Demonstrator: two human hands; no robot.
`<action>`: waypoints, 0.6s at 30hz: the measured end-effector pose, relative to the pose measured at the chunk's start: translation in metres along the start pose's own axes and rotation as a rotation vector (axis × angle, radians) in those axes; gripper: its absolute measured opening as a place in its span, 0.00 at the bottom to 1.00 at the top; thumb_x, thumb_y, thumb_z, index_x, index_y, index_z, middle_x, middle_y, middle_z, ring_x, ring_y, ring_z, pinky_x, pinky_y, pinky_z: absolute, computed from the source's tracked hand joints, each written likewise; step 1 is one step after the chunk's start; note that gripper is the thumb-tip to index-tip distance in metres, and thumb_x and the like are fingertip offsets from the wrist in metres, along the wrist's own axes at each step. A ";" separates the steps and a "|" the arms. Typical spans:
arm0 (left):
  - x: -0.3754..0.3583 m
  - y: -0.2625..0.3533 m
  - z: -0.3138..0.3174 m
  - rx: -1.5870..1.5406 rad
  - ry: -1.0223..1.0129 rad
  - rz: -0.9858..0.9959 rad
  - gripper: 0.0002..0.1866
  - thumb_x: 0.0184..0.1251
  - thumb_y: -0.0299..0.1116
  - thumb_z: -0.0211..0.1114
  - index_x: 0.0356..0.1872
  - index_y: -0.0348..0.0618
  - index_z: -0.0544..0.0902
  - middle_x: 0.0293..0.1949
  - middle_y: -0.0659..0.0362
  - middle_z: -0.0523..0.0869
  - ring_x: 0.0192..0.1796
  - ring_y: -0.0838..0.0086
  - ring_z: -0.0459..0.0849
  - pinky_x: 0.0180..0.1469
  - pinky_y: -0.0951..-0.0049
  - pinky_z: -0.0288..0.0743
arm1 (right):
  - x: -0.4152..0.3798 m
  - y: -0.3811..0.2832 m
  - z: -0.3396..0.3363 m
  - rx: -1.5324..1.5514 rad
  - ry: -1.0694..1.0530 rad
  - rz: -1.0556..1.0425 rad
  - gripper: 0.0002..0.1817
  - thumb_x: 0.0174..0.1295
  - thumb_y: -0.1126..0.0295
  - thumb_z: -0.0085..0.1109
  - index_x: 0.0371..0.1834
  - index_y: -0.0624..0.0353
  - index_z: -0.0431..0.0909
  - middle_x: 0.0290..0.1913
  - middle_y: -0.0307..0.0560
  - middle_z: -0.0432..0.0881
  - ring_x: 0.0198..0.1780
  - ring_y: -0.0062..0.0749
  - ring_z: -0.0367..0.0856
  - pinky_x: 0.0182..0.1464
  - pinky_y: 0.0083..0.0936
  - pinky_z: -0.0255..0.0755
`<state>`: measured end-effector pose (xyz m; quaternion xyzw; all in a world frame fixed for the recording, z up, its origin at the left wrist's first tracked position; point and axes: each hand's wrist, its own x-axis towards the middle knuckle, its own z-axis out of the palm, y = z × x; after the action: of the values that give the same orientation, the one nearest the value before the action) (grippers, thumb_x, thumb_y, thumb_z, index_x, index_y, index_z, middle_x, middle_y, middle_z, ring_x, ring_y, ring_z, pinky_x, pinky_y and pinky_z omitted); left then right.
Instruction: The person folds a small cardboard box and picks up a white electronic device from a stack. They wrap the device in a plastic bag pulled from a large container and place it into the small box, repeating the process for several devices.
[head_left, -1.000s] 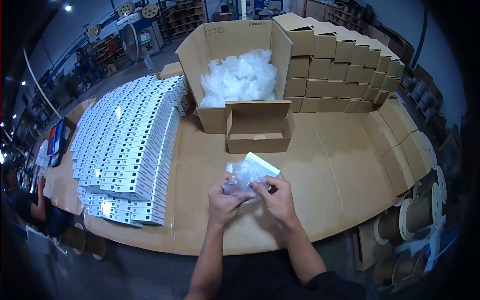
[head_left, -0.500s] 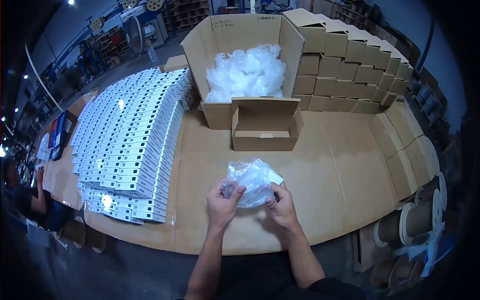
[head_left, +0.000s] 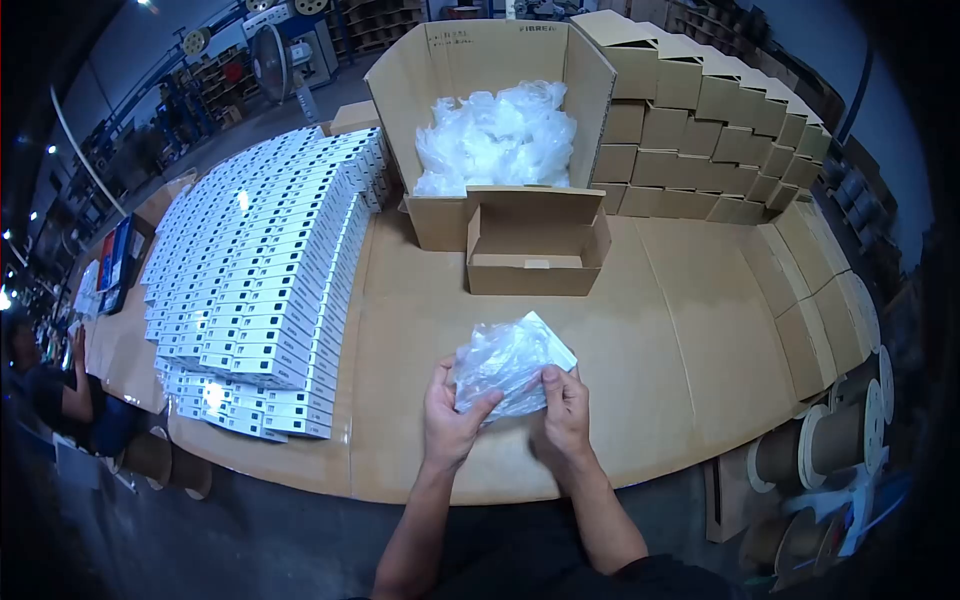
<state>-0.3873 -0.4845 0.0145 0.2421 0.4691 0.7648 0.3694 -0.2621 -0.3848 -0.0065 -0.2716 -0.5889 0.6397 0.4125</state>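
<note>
Between my two hands is a crinkled clear plastic bag (head_left: 500, 370), held up over the table. A flat white piece (head_left: 548, 340) with a straight edge sticks out at the bag's upper right; its kind does not show. My left hand (head_left: 452, 415) grips the bag's left side, thumb on top. On the right, my right hand (head_left: 566, 410) pinches the bag and the white piece's lower edge between thumb and fingers. Just beyond the hands stands a small brown cardboard box (head_left: 530, 278), its lid raised.
A large carton (head_left: 440, 225) full of clear plastic bags (head_left: 495, 140) stands behind the small box. Stacked white boxes (head_left: 260, 280) cover the table's left side. Brown boxes (head_left: 690, 130) are piled at the back right. A person (head_left: 75, 390) sits at far left; cable spools (head_left: 845, 430) stand right.
The bag has been turned and flattened, and more of the white piece shows at its upper right. My right thumb has moved up onto its edge.
</note>
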 end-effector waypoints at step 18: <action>-0.008 0.007 -0.015 0.265 -0.239 0.081 0.25 0.65 0.19 0.74 0.61 0.36 0.74 0.51 0.57 0.84 0.54 0.75 0.85 0.58 0.72 0.81 | 0.053 -0.081 -0.050 -0.110 -0.071 -0.654 0.15 0.65 0.88 0.59 0.53 0.61 0.78 0.57 0.50 0.76 0.49 0.25 0.78 0.51 0.21 0.74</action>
<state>-0.3959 -0.5008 0.0138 0.3965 0.5085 0.6762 0.3563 -0.2312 -0.3160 0.0722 -0.0675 -0.6925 0.4497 0.5600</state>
